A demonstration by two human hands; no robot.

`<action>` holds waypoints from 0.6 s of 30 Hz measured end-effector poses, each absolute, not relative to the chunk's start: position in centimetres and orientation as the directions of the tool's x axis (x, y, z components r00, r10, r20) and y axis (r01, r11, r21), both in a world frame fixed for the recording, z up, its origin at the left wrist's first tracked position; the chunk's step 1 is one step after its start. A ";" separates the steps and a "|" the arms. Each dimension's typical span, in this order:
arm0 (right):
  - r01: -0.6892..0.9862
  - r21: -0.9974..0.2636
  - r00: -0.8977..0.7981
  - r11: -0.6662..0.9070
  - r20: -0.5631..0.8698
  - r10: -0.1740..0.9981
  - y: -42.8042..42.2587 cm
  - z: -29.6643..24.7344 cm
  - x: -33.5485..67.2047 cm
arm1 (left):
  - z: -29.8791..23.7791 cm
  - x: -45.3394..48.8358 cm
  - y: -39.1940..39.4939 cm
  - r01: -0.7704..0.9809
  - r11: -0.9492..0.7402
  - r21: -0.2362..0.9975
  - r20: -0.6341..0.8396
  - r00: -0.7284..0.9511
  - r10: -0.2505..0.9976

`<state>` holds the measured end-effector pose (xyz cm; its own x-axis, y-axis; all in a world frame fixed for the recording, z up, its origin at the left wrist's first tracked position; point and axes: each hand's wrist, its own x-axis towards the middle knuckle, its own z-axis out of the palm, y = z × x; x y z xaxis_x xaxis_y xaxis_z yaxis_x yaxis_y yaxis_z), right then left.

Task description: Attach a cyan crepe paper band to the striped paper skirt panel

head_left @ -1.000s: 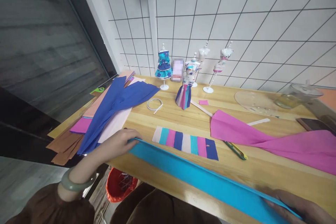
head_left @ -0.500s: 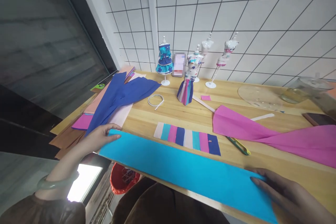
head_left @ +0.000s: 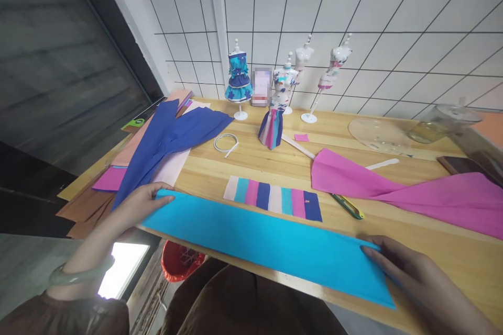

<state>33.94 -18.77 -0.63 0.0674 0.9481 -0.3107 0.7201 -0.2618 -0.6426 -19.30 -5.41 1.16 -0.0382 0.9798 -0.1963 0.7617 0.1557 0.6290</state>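
Head camera close above table (head_left: 255, 164), facing forward-down toward tiled wall (head_left: 302, 8).

Hidden grip: some fingers of the left hand (head_left: 141, 204) and the right hand (head_left: 408, 267) disappear behind a bright blue rectangular fabric strip (head_left: 271, 241).

A long magenta-pink cloth (head_left: 412, 196) runs out at the right edge, covering one end of a slim green-and-yellow tool (head_left: 348, 207) and part of a dark flat rectangular object (head_left: 459, 165). Pixelation masks an upright pale rectangular panel (head_left: 261, 86); a clear rounded container (head_left: 444, 121) at right is blurred. The wooden desk (head_left: 267, 167) hides part of a red plastic-lined bin (head_left: 170, 263), its contents too small to identify. The left and bottom edges crop a dark brown fabric sleeve (head_left: 70, 316).
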 end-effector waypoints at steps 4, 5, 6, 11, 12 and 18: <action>0.702 -0.652 0.067 -0.286 -0.340 0.938 -18.9 -0.8 34.1 | 0.8 -20.1 -5.1 0.750 0.152 0.643 -0.286 0.051 0.957; 0.701 -0.650 0.069 -0.293 -0.348 0.935 -18.9 -0.9 34.2 | 0.8 -20.2 -5.1 0.753 0.150 0.640 -0.291 0.056 0.955; 0.700 -0.647 0.071 -0.301 -0.356 0.932 -18.9 -0.9 34.2 | 0.8 -20.2 -5.1 0.756 0.148 0.638 -0.293 0.060 0.954; 0.696 -0.641 0.066 -0.323 -0.392 0.918 -18.8 -1.0 34.3 | 1.1 -20.0 -5.2 0.754 0.143 0.641 -0.291 0.067 0.954; 0.698 -0.641 0.066 -0.319 -0.386 0.920 -18.9 -1.0 34.3 | 1.0 -20.0 -5.2 0.755 0.138 0.641 -0.284 0.066 0.957; 0.727 -0.626 0.046 -0.281 -0.364 0.930 -18.9 -1.2 34.4 | 0.7 -20.2 -5.3 0.773 0.109 0.625 -0.266 0.080 0.961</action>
